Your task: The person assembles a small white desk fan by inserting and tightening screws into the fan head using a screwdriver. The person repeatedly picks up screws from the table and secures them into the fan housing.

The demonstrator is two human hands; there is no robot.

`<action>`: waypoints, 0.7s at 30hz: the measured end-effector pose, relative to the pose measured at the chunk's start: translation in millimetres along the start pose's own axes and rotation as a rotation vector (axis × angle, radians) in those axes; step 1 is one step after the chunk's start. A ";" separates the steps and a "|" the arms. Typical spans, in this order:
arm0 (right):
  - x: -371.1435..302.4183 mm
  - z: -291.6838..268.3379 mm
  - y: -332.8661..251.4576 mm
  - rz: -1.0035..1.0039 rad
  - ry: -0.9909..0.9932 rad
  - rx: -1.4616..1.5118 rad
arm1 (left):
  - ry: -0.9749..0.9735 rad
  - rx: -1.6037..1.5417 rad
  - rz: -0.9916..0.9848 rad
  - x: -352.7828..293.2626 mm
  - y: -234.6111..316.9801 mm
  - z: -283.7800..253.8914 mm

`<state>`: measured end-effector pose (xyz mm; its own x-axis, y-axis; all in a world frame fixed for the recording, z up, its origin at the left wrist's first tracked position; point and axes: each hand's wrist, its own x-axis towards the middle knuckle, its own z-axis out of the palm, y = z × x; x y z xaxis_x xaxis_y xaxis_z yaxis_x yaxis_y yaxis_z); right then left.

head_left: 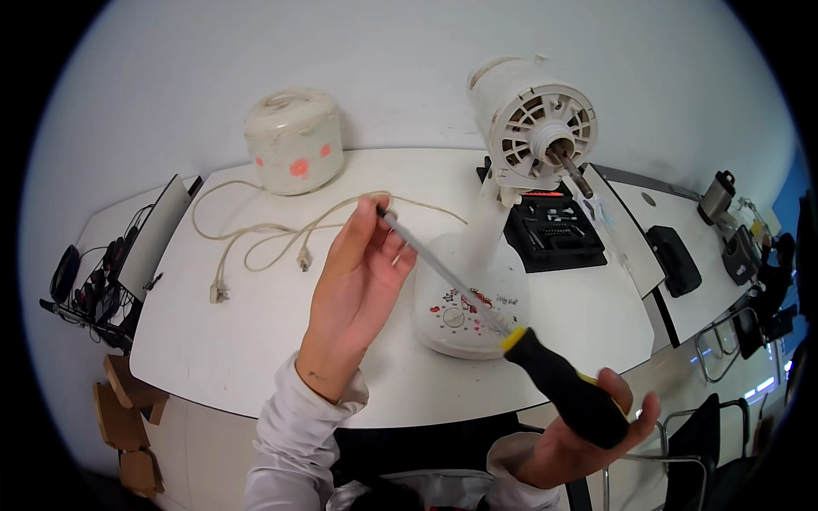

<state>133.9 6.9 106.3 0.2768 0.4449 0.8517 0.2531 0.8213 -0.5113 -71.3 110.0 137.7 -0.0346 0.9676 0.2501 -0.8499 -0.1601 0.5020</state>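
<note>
A long screwdriver (558,379) with a black and yellow handle slants across the front of me, above the table. The fingertips of my left hand (362,260) close around the tip of its steel shaft. My right hand (588,439) grips the butt of the handle, palm partly turned up. Under the shaft stands the white base of an electric fan (453,345), with a dial and red printed drawings. Its upright leads to the fan's motor head (520,115), which has no blades or grille on it; a bare metal shaft sticks out of the front.
A white rice cooker (294,140) with pink flowers stands at the back left. Pale power cords (256,228) with plugs lie on the white table (213,358). Right of the fan is an open black tool case (558,238). Cardboard boxes (123,417) sit on the floor at left; chairs (694,443) at right.
</note>
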 end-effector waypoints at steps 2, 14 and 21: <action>2.5 -4.4 3.9 -0.068 0.049 0.133 | -0.080 -0.001 0.010 10.1 -2.8 18.1; 2.2 -11.5 14.7 -0.222 0.582 -0.327 | 0.001 0.850 0.654 73.5 -61.9 44.5; 6.0 -8.2 24.0 -0.249 0.467 -0.343 | -0.167 0.750 0.374 97.1 -77.2 17.7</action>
<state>149.2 26.4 98.3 0.5273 -0.0114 0.8496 0.6234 0.6847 -0.3777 0.2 212.9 137.9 -0.1156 0.7933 0.5977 -0.2233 -0.6071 0.7626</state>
